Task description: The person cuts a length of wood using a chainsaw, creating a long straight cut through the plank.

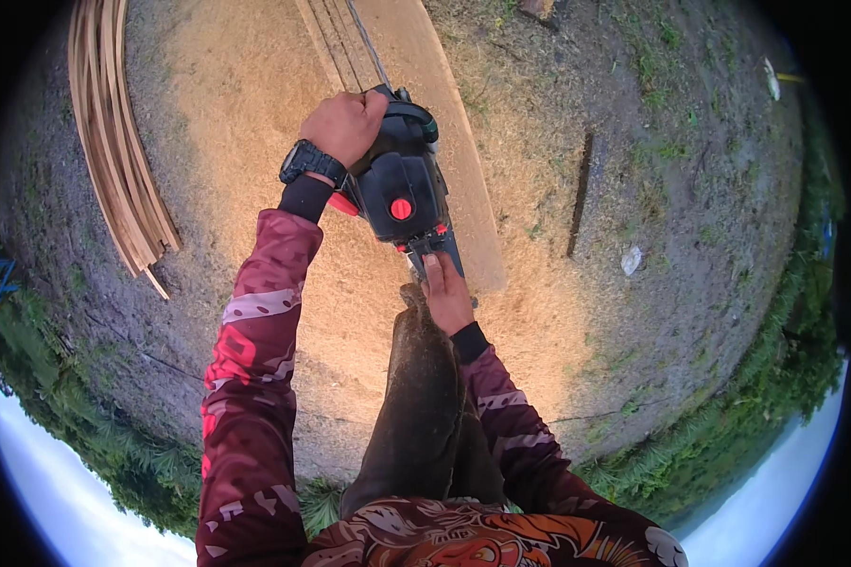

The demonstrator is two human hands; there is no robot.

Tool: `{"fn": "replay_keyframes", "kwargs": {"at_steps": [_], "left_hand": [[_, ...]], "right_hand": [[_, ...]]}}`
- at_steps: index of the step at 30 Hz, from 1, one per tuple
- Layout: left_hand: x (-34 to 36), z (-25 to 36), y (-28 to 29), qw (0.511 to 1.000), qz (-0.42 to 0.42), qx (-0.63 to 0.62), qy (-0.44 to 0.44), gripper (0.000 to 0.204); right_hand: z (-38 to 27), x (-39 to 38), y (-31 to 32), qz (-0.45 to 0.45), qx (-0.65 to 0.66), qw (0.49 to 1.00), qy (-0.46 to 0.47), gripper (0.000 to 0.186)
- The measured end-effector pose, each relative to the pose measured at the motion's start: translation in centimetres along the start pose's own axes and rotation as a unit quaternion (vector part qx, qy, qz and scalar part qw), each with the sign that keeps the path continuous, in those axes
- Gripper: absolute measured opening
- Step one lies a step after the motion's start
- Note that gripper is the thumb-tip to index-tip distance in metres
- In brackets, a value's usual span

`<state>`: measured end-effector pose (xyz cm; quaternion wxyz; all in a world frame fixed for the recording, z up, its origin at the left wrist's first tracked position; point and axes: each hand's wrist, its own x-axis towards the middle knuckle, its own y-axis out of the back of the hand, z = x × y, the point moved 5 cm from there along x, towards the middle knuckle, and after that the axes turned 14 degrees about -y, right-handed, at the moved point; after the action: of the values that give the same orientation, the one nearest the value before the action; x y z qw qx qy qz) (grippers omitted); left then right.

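Note:
A black chainsaw (405, 175) with a red round cap is in the middle of the head view, its bar pointing away from me along a wide plank (463, 161). My left hand (347, 125) is closed around its front handle; a dark watch sits on that wrist. Lower down, my right hand (447, 293) grips the rear handle, with fingers lying over its top. Long straight cuts run along the wood at the far end, beside the bar. The bar's tip is out of view.
A bundle of long thin wood strips (113, 142) lies on the ground at the left. Sawdust (246, 189) covers the soil around the plank. On the right are a dark narrow stick (581, 194) and a pale scrap (632, 260). My leg (416, 406) stands close behind the saw.

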<state>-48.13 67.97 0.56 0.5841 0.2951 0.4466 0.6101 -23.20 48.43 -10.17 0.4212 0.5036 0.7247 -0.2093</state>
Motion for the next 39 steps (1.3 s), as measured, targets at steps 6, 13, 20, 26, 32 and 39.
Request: {"fn": "replay_keyframes", "kwargs": {"at_steps": [6, 13, 20, 26, 32, 39], "left_hand": [[1.8, -0.9, 0.7, 1.000, 0.003, 0.007, -0.009, 0.053], [3.1, -1.3, 2.0, 1.000, -0.011, -0.004, 0.013, 0.053], [4.2, -1.9, 3.0, 1.000, 0.018, -0.014, -0.005, 0.051], [5.4, -2.6, 4.3, 1.000, 0.002, -0.013, 0.004, 0.051], [6.2, -3.3, 5.0, 1.000, -0.005, -0.020, 0.007, 0.052], [7.6, -3.7, 6.7, 1.000, -0.021, -0.013, 0.009, 0.053]], "right_hand": [[-2.0, 0.5, -0.2, 0.007, -0.014, 1.000, 0.006, 0.042], [-3.6, 0.9, -0.8, -0.006, -0.010, 1.000, -0.011, 0.041], [-4.8, 0.9, -0.9, -0.004, -0.010, 1.000, -0.013, 0.042], [-6.9, 0.6, -1.4, -0.004, -0.024, 0.999, -0.030, 0.043], [-7.9, 0.8, -2.2, -0.024, 0.031, 0.999, -0.022, 0.040], [-10.5, 1.0, -2.8, -0.013, -0.007, 0.999, -0.032, 0.043]]}}
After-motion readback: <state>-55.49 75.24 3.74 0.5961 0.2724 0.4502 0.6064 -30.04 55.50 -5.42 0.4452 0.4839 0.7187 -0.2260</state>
